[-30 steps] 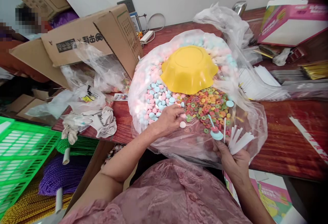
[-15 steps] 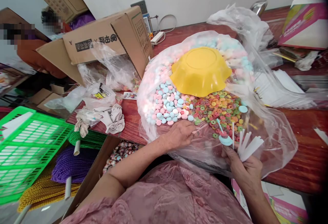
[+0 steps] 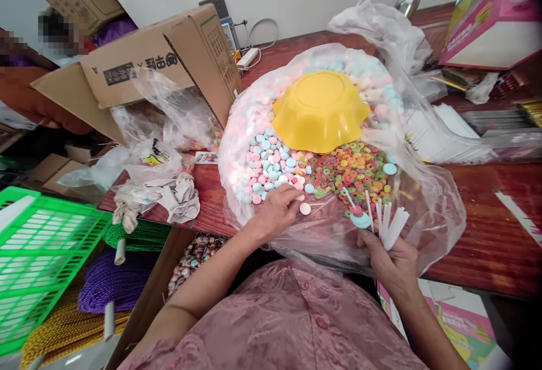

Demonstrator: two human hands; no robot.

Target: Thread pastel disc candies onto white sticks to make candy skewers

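Observation:
My left hand point(image 3: 277, 212) is closed at the near edge of the candy pile, its fingertips pinched on a small pink candy point(image 3: 300, 197). Just beside the fingertips lies a pale round candy point(image 3: 305, 208). My right hand point(image 3: 392, 265) grips a bunch of flat white sticks point(image 3: 396, 227). Between its thumb and fingers is also a thin stick threaded with a light blue candy point(image 3: 361, 220) and a reddish ring candy point(image 3: 357, 210). Pink, blue and white candies point(image 3: 273, 161) and colourful ring gummies point(image 3: 345, 169) lie on a clear plastic bag point(image 3: 322, 229).
An upturned yellow bowl point(image 3: 319, 110) sits on the candies. At left stand an open cardboard box point(image 3: 139, 70), crumpled gloves point(image 3: 180, 197) and a green basket point(image 3: 46, 262). Purple cords point(image 3: 114, 279) hang below the table's edge. A pink carton point(image 3: 491, 25) stands at back right.
The view has shifted, so most things sit a little further left and higher. My left hand's fingers have drawn together, and a pale candy now shows beside them. My right hand keeps its hold.

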